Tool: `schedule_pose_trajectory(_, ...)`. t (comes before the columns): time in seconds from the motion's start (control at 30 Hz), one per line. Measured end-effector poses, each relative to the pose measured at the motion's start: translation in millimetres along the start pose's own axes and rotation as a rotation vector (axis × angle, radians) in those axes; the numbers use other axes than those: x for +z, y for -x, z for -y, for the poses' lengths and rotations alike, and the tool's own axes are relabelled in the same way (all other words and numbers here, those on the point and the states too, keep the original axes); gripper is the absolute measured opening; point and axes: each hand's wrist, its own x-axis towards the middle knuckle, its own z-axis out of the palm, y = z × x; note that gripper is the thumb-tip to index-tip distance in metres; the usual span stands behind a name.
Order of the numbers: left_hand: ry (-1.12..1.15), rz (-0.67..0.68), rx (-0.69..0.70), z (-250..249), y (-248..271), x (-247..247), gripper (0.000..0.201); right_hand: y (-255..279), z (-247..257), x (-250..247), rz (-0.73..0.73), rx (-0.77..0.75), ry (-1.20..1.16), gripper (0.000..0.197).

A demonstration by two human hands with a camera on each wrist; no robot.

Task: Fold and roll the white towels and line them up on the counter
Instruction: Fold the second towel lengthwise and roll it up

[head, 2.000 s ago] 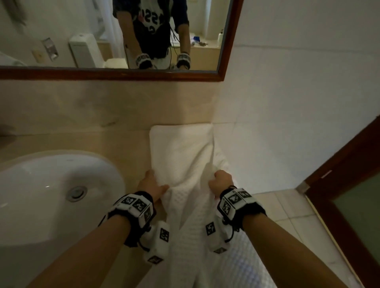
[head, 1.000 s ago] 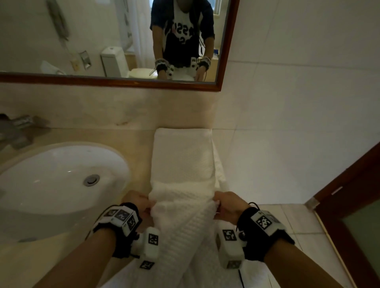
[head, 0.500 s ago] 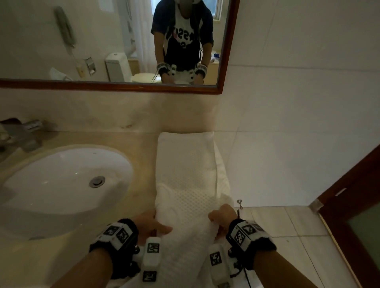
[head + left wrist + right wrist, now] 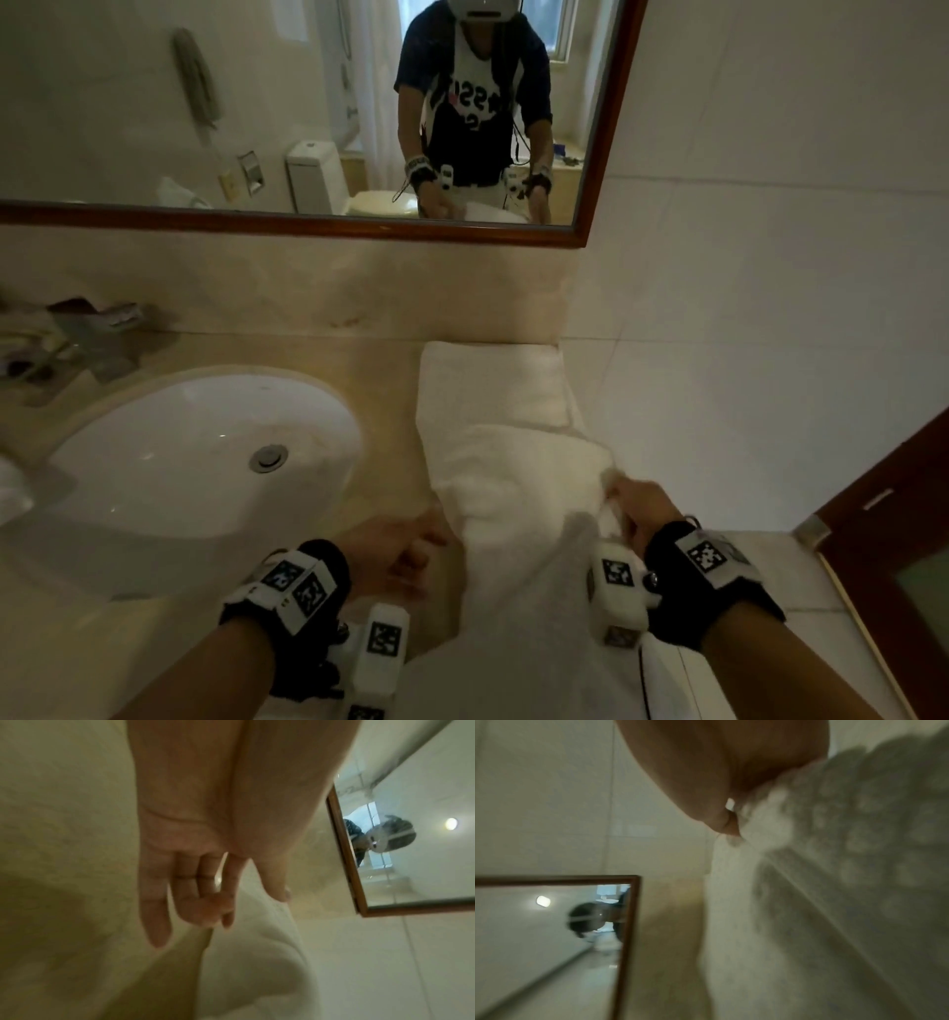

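A long white waffle towel (image 4: 493,390) lies on the beige counter (image 4: 390,360) to the right of the sink. Its far end touches the backsplash, and its near end hangs over the counter's front edge. A soft fold crosses it near the middle. My right hand (image 4: 634,506) pinches the towel's right edge, and the right wrist view shows the towel (image 4: 834,862) bunched against my right hand (image 4: 727,825). My left hand (image 4: 405,552) hovers just left of the towel with nothing in it. Seen from the left wrist, my left hand (image 4: 195,902) hangs loose short of the towel (image 4: 257,963).
A white oval sink (image 4: 169,462) is set in the counter on the left, with a faucet (image 4: 92,329) behind it. A wood-framed mirror (image 4: 257,103) hangs above. The tiled wall (image 4: 744,360) bounds the counter's right side, with a dark wooden door (image 4: 898,488) at the far right.
My left hand has let go of the towel's left edge and drawn back. My right hand has kept its grip and lifted its edge toward the wall, making a fold across the towel.
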Motion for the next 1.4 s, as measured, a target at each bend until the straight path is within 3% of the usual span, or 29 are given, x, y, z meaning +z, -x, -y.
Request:
schedule_pose_trajectory(0.07, -0.021, 0.022, -0.108, 11.7, -5.5, 9.7, 0.030, -11.7, -28.2, -4.4, -0.010, 0.105, 0.229, 0.049)
schedule_pose_trajectory(0.13, -0.050, 0.020, -0.115, 21.5, -13.4, 16.9, 0.033, -17.8, -44.6, -6.4, 0.042, 0.169, 0.328, 0.061)
schedule_pose_trajectory(0.27, 0.015, 0.005, -0.039, 19.2, -20.3, 29.2, 0.025, -6.6, -34.9, -8.4, 0.110, 0.093, 0.475, 0.005)
schedule_pose_trajectory(0.37, 0.014, 0.026, -0.018, 12.3, -24.5, 38.6, 0.012, -9.0, -38.8, -10.2, 0.042, -0.002, 0.549, 0.029)
schedule_pose_trajectory(0.47, 0.020, 0.046, -0.019, 12.4, -29.9, 47.8, 0.008, -7.1, -47.8, -9.7, -0.022, -0.065, 0.639, 0.035)
schedule_pose_trajectory(0.53, 0.007, -0.003, 0.012, 13.4, -32.4, 52.2, 0.020, -3.4, -48.6, -8.6, -0.010, -0.087, 0.605, 0.024)
schedule_pose_trajectory(0.63, 0.062, -0.041, -0.003, 12.5, -29.5, 47.8, 0.028, -2.2, -42.7, -13.2, -0.022, -0.103, 0.460, 0.024)
schedule_pose_trajectory(0.77, 0.125, -0.048, -0.022, 19.4, -20.9, 22.2, 0.011, 5.6, -36.1, -33.1, -0.136, -0.179, 0.020, 0.021)
schedule_pose_trajectory(0.83, 0.073, 0.017, -0.049, 23.4, -14.6, 16.3, 0.011, 7.7, -50.5, -32.0, -0.161, -0.102, 0.118, 0.019)
schedule_pose_trajectory(0.9, 0.061, 0.079, -0.085, 24.3, -9.3, 19.2, 0.016, 1.3, -68.8, -25.3, -0.118, 0.022, 0.254, 0.023)
schedule_pose_trajectory(0.97, 0.126, 0.113, -0.113, 21.1, -9.1, 22.1, 0.032, -4.8, -65.4, -26.5, 0.017, 0.139, 0.217, 0.016)
schedule_pose_trajectory(1.07, 0.305, 0.054, -0.120, 16.2, -20.9, 21.6, 0.042, -11.6, -33.6, -32.0, 0.181, 0.185, 0.177, 0.035)
schedule_pose_trajectory(1.2, 0.262, -0.125, 0.009, 9.9, -33.3, 24.1, 0.023, -33.4, -5.3, -24.6, 0.158, 0.036, 0.427, 0.038)
schedule_pose_trajectory(1.3, 0.274, -0.108, 0.043, 3.4, -39.2, 28.2, 0.018, -51.7, -4.1, -7.2, 0.087, -0.120, 0.629, 0.035)
schedule_pose_trajectory(1.4, 0.212, -0.147, 0.061, -3.2, -49.6, 32.8, 0.014, -60.5, -0.4, 1.5, -0.013, -0.196, 0.676, 0.029)
